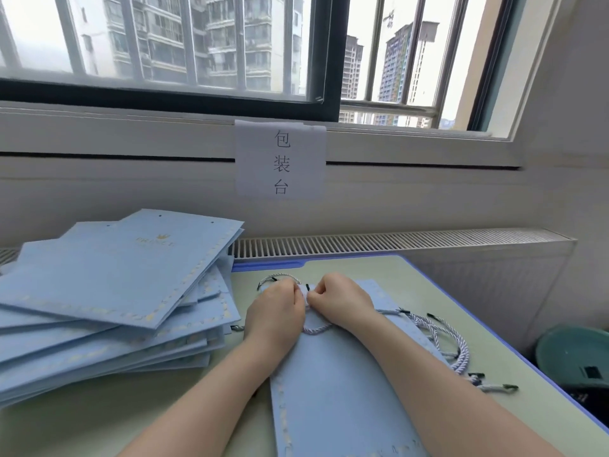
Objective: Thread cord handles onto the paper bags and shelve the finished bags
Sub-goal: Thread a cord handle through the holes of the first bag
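A pale green table (461, 282) is seen, a stack of blue paper bags (108, 291) at its left. One flat blue bag (336, 390) is laid lengthwise, top edge away. At that edge a twisted cord (314, 328) is pinched by left hand (275, 308) and right hand (339, 300), held together. Spare cords (451, 347) are heaped right.

I sit at a pale green tabletop (514, 367) with a blue edge, pushed against a white slatted radiator cover (395, 242). Above it a paper sign (280, 159) with three characters hangs from the white window sill. The dark-framed window (331, 61) has metal bars; grey daylight and high-rise blocks show outside. A green bin (575, 352) stands beyond the tabletop's right edge.
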A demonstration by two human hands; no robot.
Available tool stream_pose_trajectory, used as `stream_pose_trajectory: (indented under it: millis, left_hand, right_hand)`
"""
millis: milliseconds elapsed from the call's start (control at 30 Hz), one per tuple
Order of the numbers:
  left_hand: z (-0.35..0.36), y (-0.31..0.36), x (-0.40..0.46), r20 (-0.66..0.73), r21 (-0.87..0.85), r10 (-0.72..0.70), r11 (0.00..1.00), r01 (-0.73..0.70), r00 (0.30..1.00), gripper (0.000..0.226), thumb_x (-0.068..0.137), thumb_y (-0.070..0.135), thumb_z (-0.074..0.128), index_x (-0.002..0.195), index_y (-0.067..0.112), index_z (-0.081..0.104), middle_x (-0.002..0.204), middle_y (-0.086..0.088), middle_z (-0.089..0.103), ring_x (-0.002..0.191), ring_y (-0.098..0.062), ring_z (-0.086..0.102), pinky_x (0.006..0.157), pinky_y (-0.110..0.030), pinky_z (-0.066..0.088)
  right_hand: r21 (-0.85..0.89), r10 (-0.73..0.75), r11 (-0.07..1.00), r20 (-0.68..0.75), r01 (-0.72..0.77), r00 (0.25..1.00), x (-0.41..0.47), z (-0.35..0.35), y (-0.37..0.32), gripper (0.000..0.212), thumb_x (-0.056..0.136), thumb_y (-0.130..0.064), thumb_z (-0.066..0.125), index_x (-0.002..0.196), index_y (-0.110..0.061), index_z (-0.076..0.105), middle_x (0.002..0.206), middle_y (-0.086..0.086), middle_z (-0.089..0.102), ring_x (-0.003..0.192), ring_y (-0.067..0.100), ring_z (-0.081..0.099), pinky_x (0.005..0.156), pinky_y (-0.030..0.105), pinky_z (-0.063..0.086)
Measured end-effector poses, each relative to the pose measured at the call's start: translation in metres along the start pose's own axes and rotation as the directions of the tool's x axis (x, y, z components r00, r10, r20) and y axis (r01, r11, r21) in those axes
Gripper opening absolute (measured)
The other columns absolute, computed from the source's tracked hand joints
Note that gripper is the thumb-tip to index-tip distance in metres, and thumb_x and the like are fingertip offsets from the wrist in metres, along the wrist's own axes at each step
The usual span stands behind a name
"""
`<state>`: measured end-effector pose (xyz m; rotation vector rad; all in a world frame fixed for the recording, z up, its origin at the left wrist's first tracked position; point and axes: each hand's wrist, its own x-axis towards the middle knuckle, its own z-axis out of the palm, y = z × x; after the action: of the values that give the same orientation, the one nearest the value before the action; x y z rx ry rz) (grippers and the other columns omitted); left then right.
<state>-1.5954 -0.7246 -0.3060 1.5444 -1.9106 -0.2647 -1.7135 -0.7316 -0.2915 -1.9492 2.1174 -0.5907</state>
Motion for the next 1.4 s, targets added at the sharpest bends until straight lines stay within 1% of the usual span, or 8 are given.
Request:
stream_pose_trajectory:
  millis: [200, 400, 633, 833, 967, 1233, 1300, 1400]
  left_hand:
    - [0.004, -0.008, 0.003, 0.045, 0.14, -0.072, 0.988, 0.065, 0.996, 0.041, 0.091, 0.008, 0.036, 0.132, 0.011, 0.042, 0.136, -0.008, 0.047, 0.125, -0.027, 0.036, 0.102, -0.033, 0.029]
    - [0.0, -0.014, 0.009, 0.066, 0.068, -0.113, 0.992, 0.109, 0.991, 0.035, 0.094, 0.013, 0.04, 0.128, 0.01, 0.046, 0.135, -0.01, 0.046, 0.125, -0.028, 0.038, 0.1, -0.03, 0.025]
    - [-0.004, -0.014, 0.008, -0.052, -0.003, -0.064, 0.998, 0.064, 0.997, 0.034, 0.092, 0.008, 0.042, 0.122, 0.016, 0.054, 0.128, -0.006, 0.049, 0.123, -0.026, 0.034, 0.085, -0.022, 0.017]
    - [-0.003, -0.014, 0.008, -0.173, -0.034, -0.005, 0.999, -0.001, 0.985, 0.038, 0.083, -0.005, 0.043, 0.111, 0.014, 0.059, 0.114, -0.005, 0.055, 0.111, -0.027, 0.037, 0.074, -0.019, 0.017]
    - [-0.005, -0.013, 0.009, -0.336, -0.299, -0.007, 0.949, -0.1, 0.942, 0.037, 0.078, -0.017, 0.044, 0.095, 0.011, 0.06, 0.099, -0.004, 0.059, 0.098, -0.024, 0.053, 0.078, -0.023, 0.031]
    - [-0.014, -0.012, 0.007, -0.083, -0.527, -0.256, 0.832, 0.176, 0.963, 0.043, 0.093, 0.009, 0.054, 0.135, 0.006, 0.044, 0.134, -0.007, 0.052, 0.124, -0.023, 0.049, 0.102, -0.036, 0.039]
    - [-0.013, -0.012, 0.005, -0.061, -0.535, -0.273, 0.821, 0.2, 0.96, 0.04, 0.092, 0.009, 0.053, 0.131, 0.007, 0.046, 0.129, -0.009, 0.056, 0.118, -0.025, 0.052, 0.098, -0.038, 0.042]
    - [-0.013, -0.008, 0.004, -0.087, -0.509, -0.254, 0.842, 0.177, 0.963, 0.036, 0.092, 0.004, 0.048, 0.128, 0.007, 0.044, 0.118, 0.0, 0.05, 0.109, -0.016, 0.047, 0.077, -0.018, 0.03]
  right_hand:
    - [0.457, -0.011, 0.888, -0.095, 0.053, 0.995, -0.001, -0.003, 0.012, 0.01, 0.09, -0.01, 0.043, 0.082, -0.014, 0.048, 0.083, 0.004, 0.064, 0.067, 0.017, 0.053, 0.062, 0.028, 0.042]
    - [0.544, -0.138, 0.814, -0.162, 0.205, 0.977, -0.006, -0.003, 0.012, 0.024, 0.094, -0.002, 0.043, 0.097, -0.013, 0.064, 0.069, 0.0, 0.058, 0.056, 0.012, 0.052, 0.063, 0.03, 0.047]
    - [0.36, -0.236, 0.888, -0.181, 0.287, 0.955, -0.004, -0.001, 0.005, 0.02, 0.092, -0.008, 0.052, 0.093, -0.007, 0.071, 0.069, -0.004, 0.06, 0.063, 0.008, 0.054, 0.064, 0.016, 0.041]
    - [0.349, -0.232, 0.887, -0.232, 0.304, 0.945, -0.003, 0.003, 0.005, 0.013, 0.09, -0.007, 0.054, 0.094, -0.011, 0.065, 0.071, 0.0, 0.065, 0.071, 0.015, 0.06, 0.073, 0.029, 0.049]
    - [0.27, -0.315, 0.877, -0.299, 0.397, 0.901, -0.005, 0.004, 0.001, 0.009, 0.089, -0.009, 0.057, 0.092, -0.009, 0.066, 0.085, 0.004, 0.068, 0.081, 0.02, 0.061, 0.077, 0.033, 0.048]
    - [0.002, -0.435, 0.885, -0.358, 0.466, 0.826, -0.008, 0.004, -0.002, 0.013, 0.093, -0.007, 0.049, 0.093, -0.002, 0.061, 0.095, 0.01, 0.059, 0.087, 0.026, 0.053, 0.073, 0.029, 0.039]
    - [-0.113, -0.455, 0.89, -0.282, 0.441, 0.845, -0.005, 0.004, -0.007, 0.016, 0.095, -0.007, 0.043, 0.098, -0.003, 0.058, 0.1, 0.011, 0.056, 0.093, 0.025, 0.051, 0.073, 0.026, 0.036]
    - [-0.278, -0.524, 0.84, -0.198, 0.466, 0.828, 0.003, -0.004, -0.014, 0.016, 0.094, -0.004, 0.041, 0.103, -0.006, 0.055, 0.105, 0.01, 0.054, 0.099, 0.024, 0.049, 0.072, 0.023, 0.031]
